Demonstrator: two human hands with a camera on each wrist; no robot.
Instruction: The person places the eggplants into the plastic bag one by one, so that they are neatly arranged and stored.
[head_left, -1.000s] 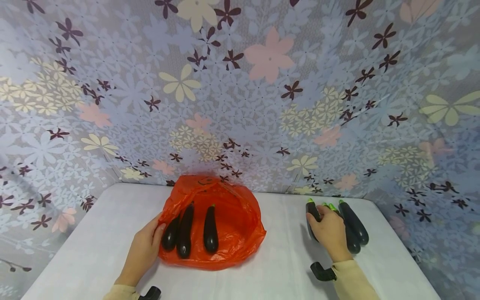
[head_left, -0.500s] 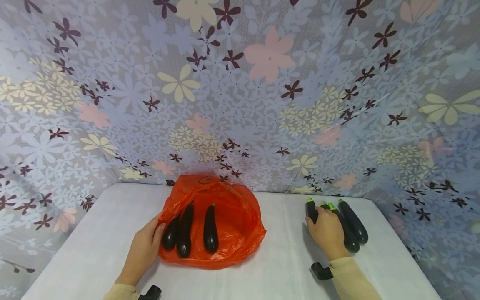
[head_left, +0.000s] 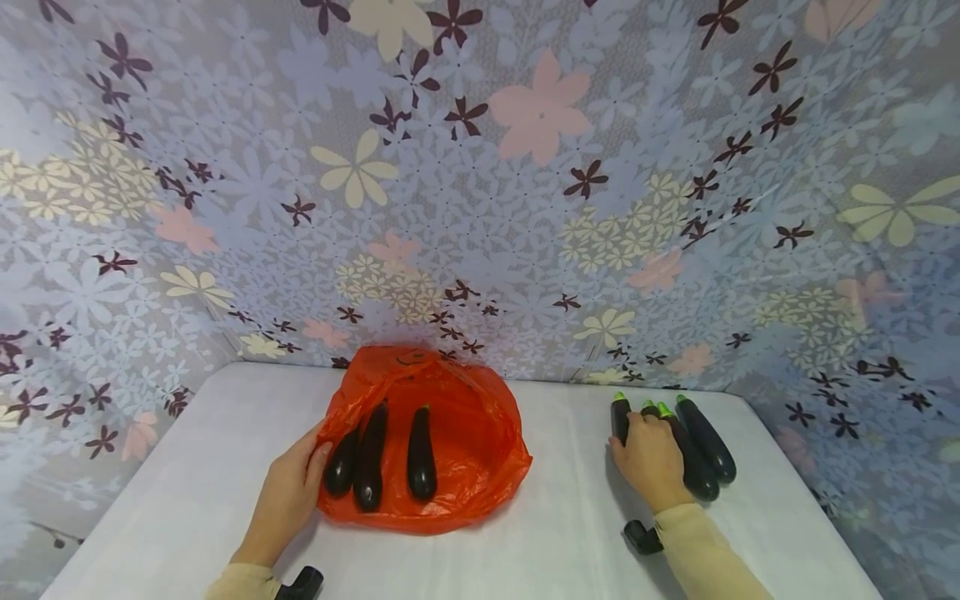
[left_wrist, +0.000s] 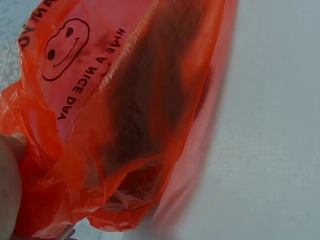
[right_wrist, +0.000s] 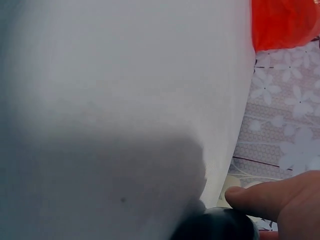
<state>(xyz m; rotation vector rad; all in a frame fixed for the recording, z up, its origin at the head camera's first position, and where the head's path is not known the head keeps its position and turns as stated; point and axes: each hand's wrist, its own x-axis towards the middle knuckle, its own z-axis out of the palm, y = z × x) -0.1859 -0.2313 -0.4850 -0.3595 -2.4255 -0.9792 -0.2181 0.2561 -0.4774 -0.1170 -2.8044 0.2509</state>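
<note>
Eggplants (head_left: 422,458) lie in two places on the white table (head_left: 555,533). Three are inside the red bag (head_left: 480,458), whose mouth is wide open toward the person. Two of these are side by side on the left, and one lies a little apart from them. Four more, with green tips, lie close together on the right, well away from the bag.

The left hand (head_left: 283,500) has its grip pinched on the left edge of the bag. The right hand (head_left: 651,462) is over the group of four. Its grip is closed round the left-end eggplant (head_left: 620,417), and the hand hides much of it.

The bag has a black smiley face (left_wrist: 66,49) and words that look backwards. Each light yellow sleeve (head_left: 705,554) has a black thing (head_left: 642,537) by the wrist. Behind the table is a flowery wall (head_left: 480,233).
</note>
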